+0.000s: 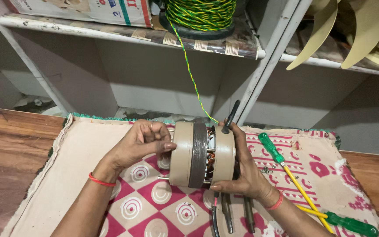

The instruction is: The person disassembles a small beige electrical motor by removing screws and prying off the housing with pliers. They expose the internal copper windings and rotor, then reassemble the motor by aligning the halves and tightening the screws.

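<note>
A beige fan motor (202, 154) with a dark steel band and copper windings is held on its side above a patterned cloth (80, 153). My left hand (139, 142) presses its fingertips against the motor's left end cap. My right hand (244, 173) cups the right end cap from behind and below. A black cable (231, 116) rises from the motor's right side. A thin shaft pokes out on the left, by the left hand.
Two green-handled screwdrivers (270, 149) (352, 224) lie right of the motor, with small screws (266, 170) nearby. Pliers (237, 215) lie under the right hand. A spool of green-yellow wire (200, 15) sits on the shelf, its strand hanging down. Fan blades (356, 30) sit top right.
</note>
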